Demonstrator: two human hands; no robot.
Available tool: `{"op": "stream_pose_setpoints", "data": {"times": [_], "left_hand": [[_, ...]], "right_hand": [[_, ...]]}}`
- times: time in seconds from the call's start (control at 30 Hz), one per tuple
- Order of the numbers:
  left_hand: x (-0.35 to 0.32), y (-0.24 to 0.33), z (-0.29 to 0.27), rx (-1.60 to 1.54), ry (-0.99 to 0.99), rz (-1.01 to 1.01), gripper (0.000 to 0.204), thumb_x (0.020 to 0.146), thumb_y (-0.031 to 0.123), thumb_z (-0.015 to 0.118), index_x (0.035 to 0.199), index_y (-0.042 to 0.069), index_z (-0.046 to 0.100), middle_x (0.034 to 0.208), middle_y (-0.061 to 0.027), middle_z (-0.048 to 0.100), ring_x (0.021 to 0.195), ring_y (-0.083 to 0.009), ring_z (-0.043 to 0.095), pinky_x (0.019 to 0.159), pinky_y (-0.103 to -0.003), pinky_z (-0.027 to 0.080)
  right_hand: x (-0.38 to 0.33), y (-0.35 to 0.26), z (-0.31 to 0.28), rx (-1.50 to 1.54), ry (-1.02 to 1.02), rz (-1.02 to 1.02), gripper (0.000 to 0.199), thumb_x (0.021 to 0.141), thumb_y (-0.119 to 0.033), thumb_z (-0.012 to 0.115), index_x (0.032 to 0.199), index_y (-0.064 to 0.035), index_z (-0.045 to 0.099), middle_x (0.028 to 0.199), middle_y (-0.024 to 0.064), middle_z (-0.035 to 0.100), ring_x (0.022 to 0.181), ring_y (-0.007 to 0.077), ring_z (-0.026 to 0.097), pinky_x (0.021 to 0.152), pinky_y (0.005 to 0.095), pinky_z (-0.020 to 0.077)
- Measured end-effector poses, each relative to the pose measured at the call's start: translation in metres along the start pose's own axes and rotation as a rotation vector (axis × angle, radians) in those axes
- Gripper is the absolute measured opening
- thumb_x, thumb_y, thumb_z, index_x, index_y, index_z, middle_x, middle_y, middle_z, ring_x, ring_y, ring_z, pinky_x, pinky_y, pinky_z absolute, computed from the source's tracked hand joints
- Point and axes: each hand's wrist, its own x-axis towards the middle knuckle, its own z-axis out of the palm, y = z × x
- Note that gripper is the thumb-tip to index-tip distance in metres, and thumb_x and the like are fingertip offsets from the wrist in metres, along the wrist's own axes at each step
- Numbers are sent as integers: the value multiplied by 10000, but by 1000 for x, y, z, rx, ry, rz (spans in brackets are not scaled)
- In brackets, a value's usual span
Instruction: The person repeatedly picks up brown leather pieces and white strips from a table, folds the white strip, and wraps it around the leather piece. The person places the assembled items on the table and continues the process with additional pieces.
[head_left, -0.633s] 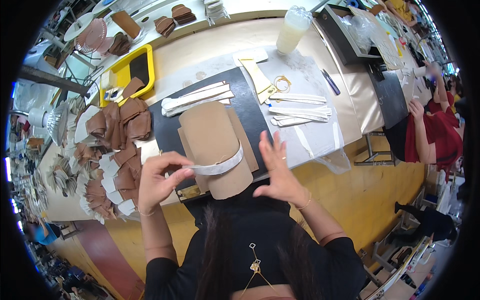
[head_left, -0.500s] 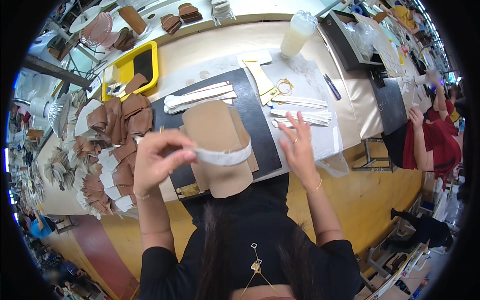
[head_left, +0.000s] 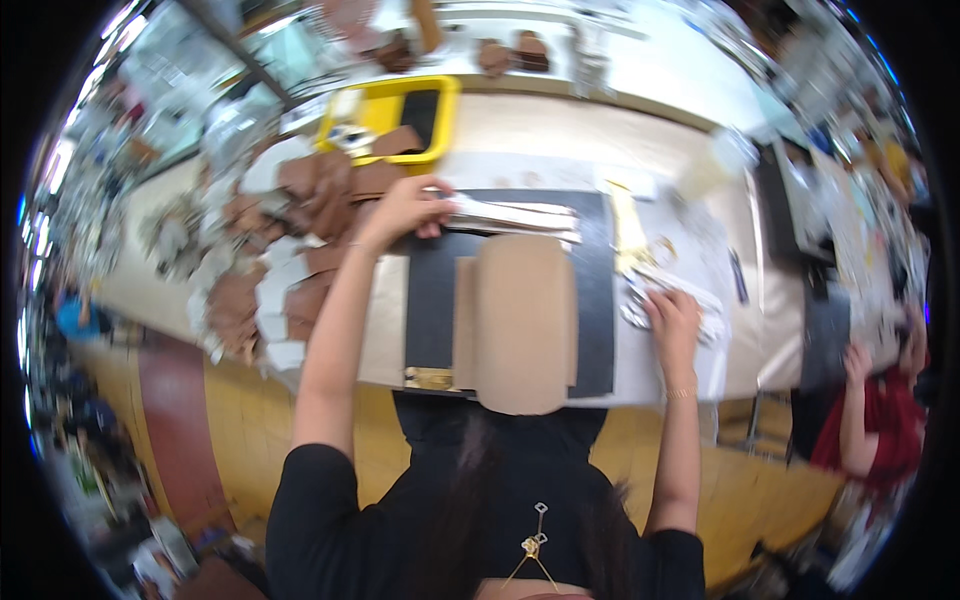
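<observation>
My left hand (head_left: 412, 210) has its fingers pinched at the left end of a pile of long white strips (head_left: 525, 217) on the black board. Over a second group of white strips (head_left: 705, 292) at the right, my right hand (head_left: 674, 312) is closed on a strip whose curled end shows beside the fingers; motion blurs this spot. Between the hands, a rounded tan form (head_left: 525, 325) lies on the board, over a flat tan piece (head_left: 465, 320). It carries no strip around it. The black board (head_left: 428, 290) is under both.
Brown and white cut pieces (head_left: 320, 190) pile up at the left. Behind them stands a yellow tray (head_left: 450, 115). At the right are a yellow strip (head_left: 628, 225), a pen (head_left: 739, 277), a plastic bottle (head_left: 715, 165) and a dark box (head_left: 785, 205). A person in red (head_left: 870, 425) sits farther right.
The white strip that my left hand held across the tan form is off it. My left hand has moved to the left strip pile, and my right hand has come down and closed at the right strips.
</observation>
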Motion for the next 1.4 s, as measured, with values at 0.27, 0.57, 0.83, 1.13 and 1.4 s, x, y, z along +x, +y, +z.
{"op": "stream_pose_setpoints", "data": {"times": [0.27,0.57,0.83,1.13,1.4], "left_hand": [[-87,-3,-36,4,136,-55,242,858,226,680,981,26,623,713,-16,614,504,-64,563,415,-195,412],[-194,-90,-222,-299,1085,-5,210,868,122,600,979,-52,635,776,-100,642,595,-159,646,475,-265,525],[-225,-191,-290,56,1425,-143,141,832,48,618,917,-47,680,708,-104,660,598,-157,653,494,-284,530],[-180,-198,-291,981,1260,-428,256,793,69,577,1032,69,667,1019,-177,622,975,-369,607,828,-450,499],[-178,-191,-279,1078,1216,-554,145,827,65,537,959,56,596,1064,-173,586,956,-370,613,787,-452,505]], "right_hand": [[6,-1,-6,32,-143,-41,152,867,-58,589,995,-3,651,924,130,594,889,285,565,805,385,430],[8,3,-9,92,-87,-2,178,908,5,509,1067,26,585,922,155,582,811,300,583,745,360,465],[15,2,-7,160,10,102,200,903,33,521,1084,2,602,801,120,521,685,235,500,648,330,432],[21,-21,-12,166,46,72,167,914,1,538,1062,1,615,770,115,520,665,225,493,638,323,426],[15,-22,-14,116,58,28,155,920,-10,536,1059,17,601,779,118,521,673,232,503,643,329,431]]}}
